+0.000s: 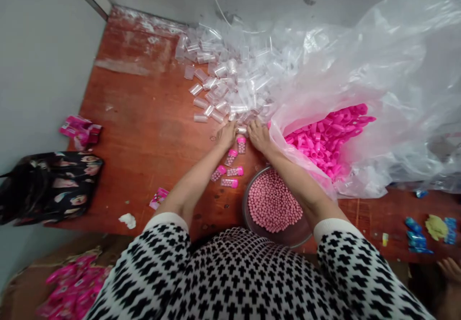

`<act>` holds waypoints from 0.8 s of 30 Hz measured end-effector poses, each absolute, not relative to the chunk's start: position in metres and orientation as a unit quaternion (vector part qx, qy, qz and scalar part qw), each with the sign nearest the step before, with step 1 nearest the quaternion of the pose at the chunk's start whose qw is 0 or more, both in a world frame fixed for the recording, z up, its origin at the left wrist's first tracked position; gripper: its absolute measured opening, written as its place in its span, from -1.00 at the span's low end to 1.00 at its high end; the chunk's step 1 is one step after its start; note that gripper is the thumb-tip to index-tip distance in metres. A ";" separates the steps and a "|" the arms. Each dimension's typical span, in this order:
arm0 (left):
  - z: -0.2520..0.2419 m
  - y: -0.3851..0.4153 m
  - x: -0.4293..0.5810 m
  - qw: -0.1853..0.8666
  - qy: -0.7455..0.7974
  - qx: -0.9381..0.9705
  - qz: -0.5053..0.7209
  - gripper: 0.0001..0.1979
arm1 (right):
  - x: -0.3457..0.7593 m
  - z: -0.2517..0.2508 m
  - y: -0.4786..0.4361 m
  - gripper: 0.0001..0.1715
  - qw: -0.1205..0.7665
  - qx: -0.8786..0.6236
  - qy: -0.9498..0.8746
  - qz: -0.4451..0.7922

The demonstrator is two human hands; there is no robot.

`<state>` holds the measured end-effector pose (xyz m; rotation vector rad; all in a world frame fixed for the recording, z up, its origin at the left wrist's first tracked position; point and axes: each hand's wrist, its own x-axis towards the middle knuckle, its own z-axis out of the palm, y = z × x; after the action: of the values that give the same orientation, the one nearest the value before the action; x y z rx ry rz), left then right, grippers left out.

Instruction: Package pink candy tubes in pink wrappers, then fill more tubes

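My left hand (pixel 226 135) and my right hand (pixel 260 135) reach to the near edge of a heap of clear plastic tubes (pixel 216 87). Between them lies a clear tube (pixel 242 130), close to the fingers of both. The fingers look bent and somewhat apart, without a plain grip on anything; some fingertips are lost among the tubes. Just below stands or lies a pink-capped bottle (pixel 241 145) filled with pink beads. Several similar bottles (pixel 235 171) are scattered nearer my body. Under my right forearm is a metal bowl (pixel 246 209) of pink beads (pixel 273 202).
A large clear bag (pixel 406 84) holding pink plastic caps (pixel 324 137) spreads across the right. Pink packets (pixel 81 130) and a dark patterned bag (pixel 68 180) are at left. Blue wrappers (pixel 416 236) and another person's hand (pixel 450 269) appear at lower right.
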<state>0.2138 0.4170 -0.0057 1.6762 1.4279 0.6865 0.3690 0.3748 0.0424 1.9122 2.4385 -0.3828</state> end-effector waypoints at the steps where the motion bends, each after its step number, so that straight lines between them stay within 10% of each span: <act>1: -0.002 0.415 0.210 0.405 0.573 0.661 0.265 -0.65 | 0.370 0.042 0.374 -0.58 0.012 0.599 0.790 -0.133; 17: 0.105 0.317 0.171 0.513 0.550 0.513 0.413 -0.62 | 0.363 0.099 0.315 -0.34 -0.444 0.538 0.523 -0.489; 24: 0.142 0.255 0.202 0.607 0.479 0.369 0.516 -0.74 | 0.364 0.154 0.227 -0.31 -0.477 0.510 0.470 -0.540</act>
<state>0.2020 0.2548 0.1416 0.8526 1.1073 1.1941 0.3636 0.2266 0.1535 2.4014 2.2106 -2.5399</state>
